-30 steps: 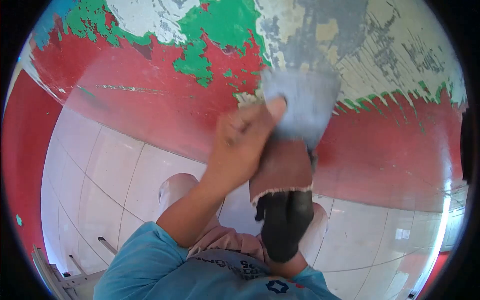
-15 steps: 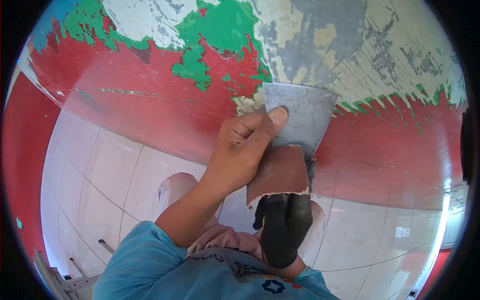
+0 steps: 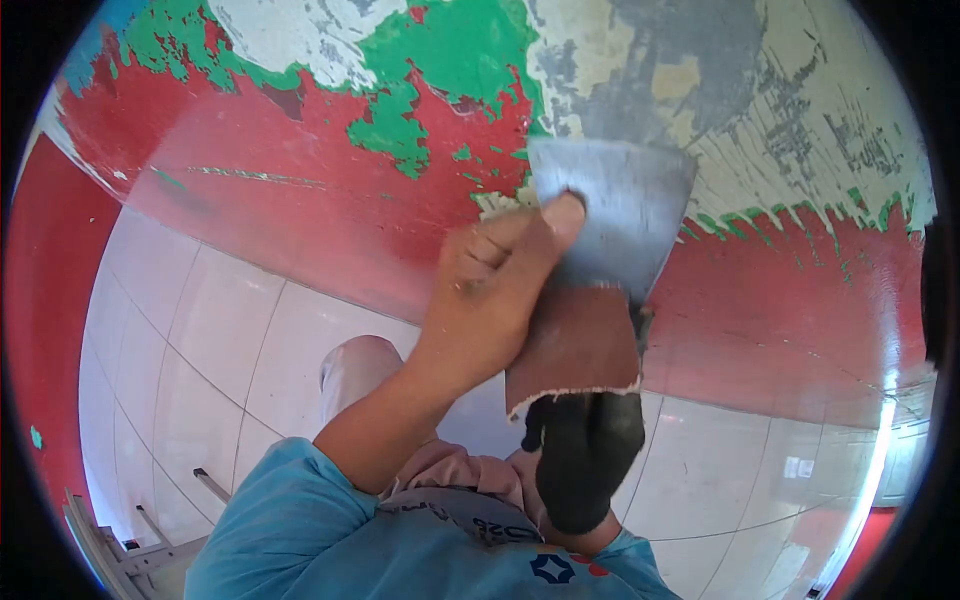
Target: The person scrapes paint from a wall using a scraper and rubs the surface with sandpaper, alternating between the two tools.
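Note:
A wide metal scraper [image 3: 628,215] is held up in front of the wall, its blade edge at the patches of bare grey and cream. My bare left hand [image 3: 480,290] grips the blade's left side, with the thumb flat on its face. Over the handle area lies a torn piece of reddish-brown sandpaper [image 3: 575,345]. My right hand [image 3: 585,460], in a dark glove, is closed below, around the handle end; the sandpaper hides most of the handle and the fingertips.
The curved wall [image 3: 340,240] carries red paint, with green, white and grey patches above. Below it are pale floor tiles [image 3: 210,340]. A metal frame like a ladder [image 3: 150,560] stands at lower left. My knee [image 3: 360,370] is close beneath my left arm.
Both hands and the scraper have shifted slightly to the right, and the blade edge is a little higher. The sandpaper has moved along with them. The grip looks the same.

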A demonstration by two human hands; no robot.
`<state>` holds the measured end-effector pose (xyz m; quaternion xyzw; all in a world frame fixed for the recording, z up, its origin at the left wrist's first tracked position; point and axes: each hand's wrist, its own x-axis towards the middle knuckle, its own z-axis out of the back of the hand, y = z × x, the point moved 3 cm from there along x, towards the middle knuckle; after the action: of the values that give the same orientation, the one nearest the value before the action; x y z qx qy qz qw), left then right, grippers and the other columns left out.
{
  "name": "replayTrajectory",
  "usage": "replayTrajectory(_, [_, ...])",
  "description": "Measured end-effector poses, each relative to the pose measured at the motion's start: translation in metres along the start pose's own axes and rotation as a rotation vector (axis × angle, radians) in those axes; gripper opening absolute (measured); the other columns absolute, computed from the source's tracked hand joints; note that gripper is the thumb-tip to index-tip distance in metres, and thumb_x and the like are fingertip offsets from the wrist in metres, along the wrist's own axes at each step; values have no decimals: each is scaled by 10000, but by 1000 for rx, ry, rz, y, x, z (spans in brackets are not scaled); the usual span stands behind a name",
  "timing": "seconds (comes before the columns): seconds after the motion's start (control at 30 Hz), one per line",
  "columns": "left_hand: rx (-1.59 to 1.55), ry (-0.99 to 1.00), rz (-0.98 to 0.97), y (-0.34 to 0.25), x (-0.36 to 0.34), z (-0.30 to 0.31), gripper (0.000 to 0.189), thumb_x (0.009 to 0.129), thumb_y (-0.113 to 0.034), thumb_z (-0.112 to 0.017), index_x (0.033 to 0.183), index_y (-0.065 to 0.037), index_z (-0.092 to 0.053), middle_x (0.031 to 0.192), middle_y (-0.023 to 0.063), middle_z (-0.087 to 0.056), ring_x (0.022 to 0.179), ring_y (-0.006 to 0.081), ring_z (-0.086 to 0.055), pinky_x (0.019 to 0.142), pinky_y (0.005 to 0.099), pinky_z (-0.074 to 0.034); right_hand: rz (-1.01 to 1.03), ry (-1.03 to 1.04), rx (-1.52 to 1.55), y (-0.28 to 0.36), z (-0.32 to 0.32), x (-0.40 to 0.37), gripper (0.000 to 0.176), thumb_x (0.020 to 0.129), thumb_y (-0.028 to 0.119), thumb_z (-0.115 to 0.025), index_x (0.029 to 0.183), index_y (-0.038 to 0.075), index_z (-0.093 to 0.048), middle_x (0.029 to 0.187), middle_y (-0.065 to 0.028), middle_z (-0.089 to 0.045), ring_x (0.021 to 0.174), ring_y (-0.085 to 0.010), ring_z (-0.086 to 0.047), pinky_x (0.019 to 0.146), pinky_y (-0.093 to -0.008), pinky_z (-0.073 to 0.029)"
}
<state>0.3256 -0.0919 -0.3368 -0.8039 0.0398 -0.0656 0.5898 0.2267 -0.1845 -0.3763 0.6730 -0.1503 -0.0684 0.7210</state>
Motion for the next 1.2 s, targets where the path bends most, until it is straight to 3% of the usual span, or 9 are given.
replayTrajectory(0.07, [-157,-41,-31,0,0,-3,373,873,-267,-533,577,-51,-463,587,-94,-348,581,0,-316,480,210,-257,-42,110,-200,-3,-2,1,575,827,134,-478,1317,-52,-241,783,-148,-586,608,-181,-571,541,-293,-448])
replayTrajectory(0.4, [49,11,-146,5,2,0,399,886,-330,-499,588,-64,-496,558,-95,-359,554,0,-320,462,214,-244,-100,175,-347,8,7,4,519,807,82,-484,1287,-37,-326,975,-216,-576,756,-259,-587,671,-318,-461])
replayTrajectory(0.47, [93,-10,-99,11,-1,2,403,887,-338,-495,586,-69,-490,552,-97,-354,548,2,-318,459,216,-237,-398,121,-117,17,11,1,509,789,57,-489,1266,-52,-349,1101,-243,-526,830,-315,-579,720,-333,-453])
replayTrajectory(0.6, [-21,-16,-84,7,1,0,427,888,-363,-486,590,-58,-500,551,-84,-373,533,5,-314,455,217,-236,-37,230,-404,19,10,10,555,742,11,-482,1277,-41,-343,1084,-230,-535,830,-329,-575,719,-336,-452])
replayTrajectory(0.87, [-125,2,98,9,0,8,295,876,-322,-515,812,-47,-600,738,-31,-567,697,29,-489,620,195,-385,-179,248,-358,16,10,8,548,763,18,-494,1285,-31,-337,1102,-254,-522,942,-351,-557,787,-347,-436])
replayTrajectory(0.93, [15,31,68,13,-4,7,287,875,-317,-518,834,-46,-602,755,-33,-571,727,33,-502,640,199,-394,183,-8,-358,12,12,5,145,838,106,-482,757,-8,-521,537,-50,-516,440,-113,-501,397,-240,-380])
replayTrajectory(0.97, [14,30,64,12,-1,7,287,875,-317,-518,834,-46,-602,755,-33,-571,727,33,-502,640,199,-394,188,-7,-358,11,13,5,145,838,106,-482,757,-8,-521,537,-50,-516,440,-113,-501,397,-240,-380])
replayTrajectory(1.03, [-17,-14,-88,7,5,6,424,874,-369,-511,562,-85,-459,552,-88,-359,528,7,-297,457,216,-222,33,97,-351,20,9,8,193,833,105,-475,971,-25,-437,799,-132,-497,641,-196,-520,556,-272,-397])
replayTrajectory(1.2, [-42,-27,-102,5,1,5,412,875,-349,-514,558,-92,-464,552,-94,-368,537,1,-309,458,217,-225,-144,179,-240,21,3,7,524,816,106,-474,1291,-49,-314,1209,-248,-456,938,-317,-548,796,-318,-423])
